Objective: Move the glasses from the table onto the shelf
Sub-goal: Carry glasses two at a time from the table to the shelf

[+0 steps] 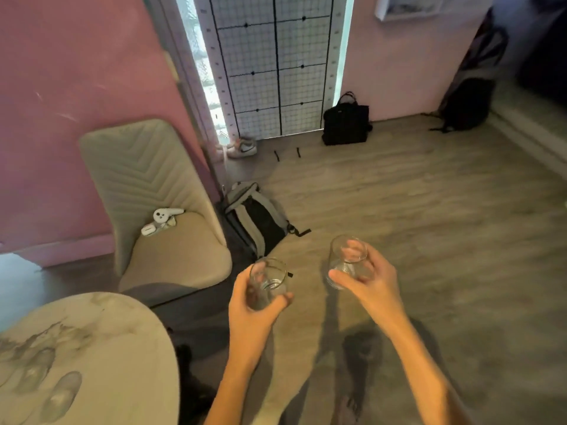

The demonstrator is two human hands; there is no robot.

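Now your left hand (254,305) is wrapped around one clear glass (268,282) and your right hand (365,279) grips another glass (348,260), both held above the floor (429,210), right of the table (92,348).

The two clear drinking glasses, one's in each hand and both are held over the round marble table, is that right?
Not quite. The head view shows one clear drinking glass in the left hand, another in the right hand, held over the wooden floor; the round marble table sits off left.
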